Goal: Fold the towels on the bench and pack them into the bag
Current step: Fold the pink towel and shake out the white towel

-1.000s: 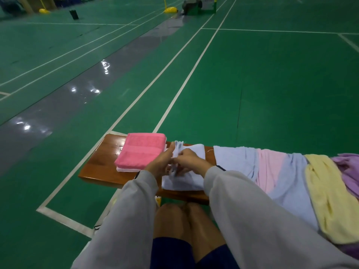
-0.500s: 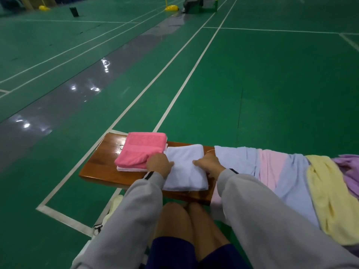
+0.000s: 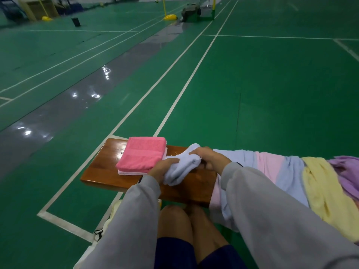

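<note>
Gripping a folded white towel [image 3: 184,166] at both ends, the left hand [image 3: 163,168] and right hand [image 3: 208,157] are holding it over the bench [image 3: 101,171]; next, probably, laying it squarely on the pink towel [image 3: 142,155] at ten o'clock.

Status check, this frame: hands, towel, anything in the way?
Hands: left hand and right hand both grip the white towel, bunched, over the bench. Folded pink towel just left of it. Unfolded towels draped to the right; nothing blocking.
</note>
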A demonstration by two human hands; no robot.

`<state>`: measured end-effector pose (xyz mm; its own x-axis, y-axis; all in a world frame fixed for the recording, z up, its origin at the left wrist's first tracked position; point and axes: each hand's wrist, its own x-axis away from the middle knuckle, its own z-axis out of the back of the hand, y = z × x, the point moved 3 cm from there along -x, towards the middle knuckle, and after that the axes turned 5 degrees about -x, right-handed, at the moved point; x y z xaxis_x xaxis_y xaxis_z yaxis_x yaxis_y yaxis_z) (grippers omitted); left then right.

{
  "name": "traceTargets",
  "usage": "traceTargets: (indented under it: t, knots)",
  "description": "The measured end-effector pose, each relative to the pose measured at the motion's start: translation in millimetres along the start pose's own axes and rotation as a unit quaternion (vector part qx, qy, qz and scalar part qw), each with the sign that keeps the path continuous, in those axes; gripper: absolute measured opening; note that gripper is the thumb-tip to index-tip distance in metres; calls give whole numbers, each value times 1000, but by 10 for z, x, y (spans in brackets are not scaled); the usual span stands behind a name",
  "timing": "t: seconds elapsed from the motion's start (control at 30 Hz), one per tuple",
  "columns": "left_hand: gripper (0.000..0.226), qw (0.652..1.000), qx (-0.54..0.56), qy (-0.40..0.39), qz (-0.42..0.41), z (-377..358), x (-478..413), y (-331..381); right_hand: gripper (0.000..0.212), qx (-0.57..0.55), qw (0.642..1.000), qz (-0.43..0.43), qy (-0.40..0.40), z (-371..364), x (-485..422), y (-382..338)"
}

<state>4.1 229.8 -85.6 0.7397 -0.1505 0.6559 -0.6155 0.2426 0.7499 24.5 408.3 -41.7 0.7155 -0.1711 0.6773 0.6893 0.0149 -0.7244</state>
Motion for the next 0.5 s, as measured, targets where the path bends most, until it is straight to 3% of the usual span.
traceTargets:
  t: [0.1,0.2,0.33,0.43,0.5]
  knots:
    - [50,992,3,75,-100,254,-6,233,11,-15,999,32,-10,-36,36,-230]
    - [49,982,17,91,-165,605,100,560,35,-48,996,66,-32,-215,2,-528]
    - [42,957,-22,128,-259,1214,73,907,36,-119,984,115,-64,-690,-115,-896]
    - [53,959,-38,151,-238,1665,-123,856,31,-136,984,108,-49,-1103,-295,-832]
    - [72,960,-140,180,-160,1915,-382,596,25,-80,993,81,-28,-1341,-476,-519]
